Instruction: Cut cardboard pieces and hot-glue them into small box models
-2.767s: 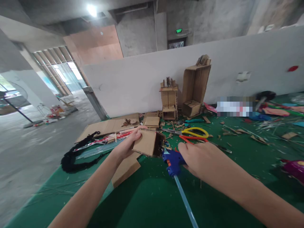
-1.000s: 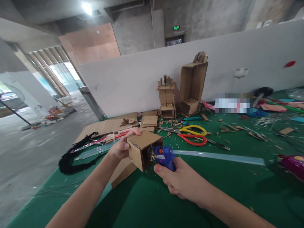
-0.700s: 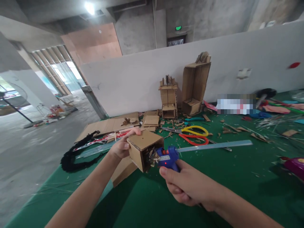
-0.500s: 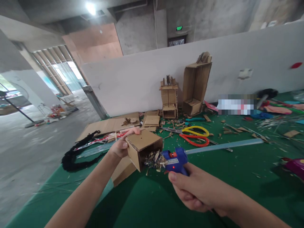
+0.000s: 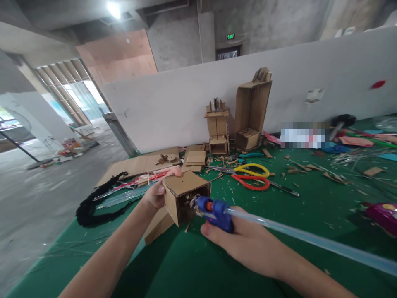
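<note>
My left hand is closed around the left side of a small cardboard box, its open side turned toward the right. A round hole shows in the box's top panel. In my right hand is a blue hot glue gun, with a long clear glue stick running out of its back. Cardboard scraps cling around the nozzle, which points into the box's opening; its tip is hidden inside. Beneath the box lies a folded cardboard piece on the green tabletop.
Yellow-and-red-handled scissors lie beyond the glue gun. Two cardboard structures, a shorter one and a taller one, stand against the white partition. A black fuzzy coil rests at left, a purple tool at right.
My right hand has moved the glue gun leftward, so its nozzle is now inside the box. The glue stick has swung round toward the lower right. The left hand still holds the box.
</note>
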`<state>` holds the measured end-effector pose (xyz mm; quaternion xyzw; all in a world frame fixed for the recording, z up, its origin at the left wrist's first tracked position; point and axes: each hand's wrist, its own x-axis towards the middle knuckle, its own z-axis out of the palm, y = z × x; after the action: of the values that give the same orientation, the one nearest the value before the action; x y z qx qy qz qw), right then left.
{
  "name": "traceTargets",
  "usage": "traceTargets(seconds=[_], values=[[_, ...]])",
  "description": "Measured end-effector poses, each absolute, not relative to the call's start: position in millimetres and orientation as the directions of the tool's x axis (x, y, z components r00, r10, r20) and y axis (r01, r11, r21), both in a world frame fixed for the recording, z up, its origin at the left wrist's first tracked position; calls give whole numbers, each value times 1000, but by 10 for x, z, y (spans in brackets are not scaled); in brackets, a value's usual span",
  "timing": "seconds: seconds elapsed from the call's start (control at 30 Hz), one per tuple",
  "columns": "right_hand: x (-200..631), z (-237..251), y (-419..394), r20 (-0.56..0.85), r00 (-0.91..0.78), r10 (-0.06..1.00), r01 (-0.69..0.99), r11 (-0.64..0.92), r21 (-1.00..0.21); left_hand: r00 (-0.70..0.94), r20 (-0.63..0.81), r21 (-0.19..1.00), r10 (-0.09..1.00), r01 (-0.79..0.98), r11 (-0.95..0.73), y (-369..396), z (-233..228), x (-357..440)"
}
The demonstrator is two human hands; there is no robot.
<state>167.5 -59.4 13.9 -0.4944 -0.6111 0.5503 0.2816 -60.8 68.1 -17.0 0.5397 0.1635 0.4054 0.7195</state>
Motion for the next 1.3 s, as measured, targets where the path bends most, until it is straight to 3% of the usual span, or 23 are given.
traceTargets(seconds=[0.23,0.53,0.8,0.9,1.0,1.13,1.3], values=[[1478,72,-527,-208,-416,885,215,-127,-968,655,201,922,729,-379,85,667,-187,-611],[1567,153,-562,-175,-259,950,501,-23,-865,566,206,922,798,-385,35,700,-201,-604],[1568,117,-565,-17,-166,986,520,73,-851,571,217,915,792,-402,39,695,-195,-572],[1598,137,-516,42,-174,984,629,144,-764,597,206,922,775,-383,50,697,-200,-570],[1603,196,-485,82,-201,976,771,210,-602,639,179,932,748,-355,80,693,-185,-560],[1582,278,-487,52,-245,968,846,240,-476,666,171,940,726,-330,81,677,-166,-542],[1594,247,-512,1,-267,964,787,219,-577,628,193,928,753,-367,68,670,-179,-543]])
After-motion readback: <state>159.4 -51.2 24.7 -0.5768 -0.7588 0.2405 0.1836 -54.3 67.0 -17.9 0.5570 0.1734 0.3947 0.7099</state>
